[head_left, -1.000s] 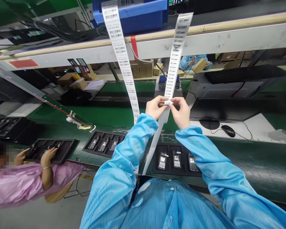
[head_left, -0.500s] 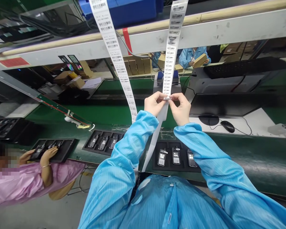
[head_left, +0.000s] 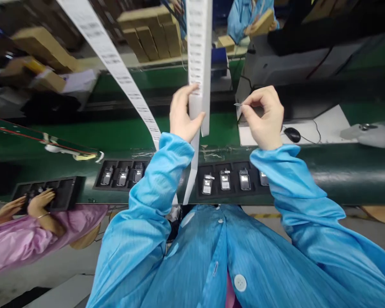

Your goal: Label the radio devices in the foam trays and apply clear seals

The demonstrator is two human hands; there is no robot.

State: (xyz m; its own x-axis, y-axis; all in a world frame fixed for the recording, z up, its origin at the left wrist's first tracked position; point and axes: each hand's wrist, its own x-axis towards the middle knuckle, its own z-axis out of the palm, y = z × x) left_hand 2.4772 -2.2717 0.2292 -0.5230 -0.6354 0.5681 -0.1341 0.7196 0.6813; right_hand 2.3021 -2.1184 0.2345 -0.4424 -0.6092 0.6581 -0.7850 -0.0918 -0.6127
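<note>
Well, the left hand (head_left: 183, 114) is half open, touching the long white label strip (head_left: 196, 47) at the top middle, while the right hand (head_left: 266, 116) pinches a tiny pale piece (head_left: 238, 105) right of the middle

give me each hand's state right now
Left hand: open, thumb and fingers apart at the label strip.
Right hand: closed, pinching a small label.
</note>
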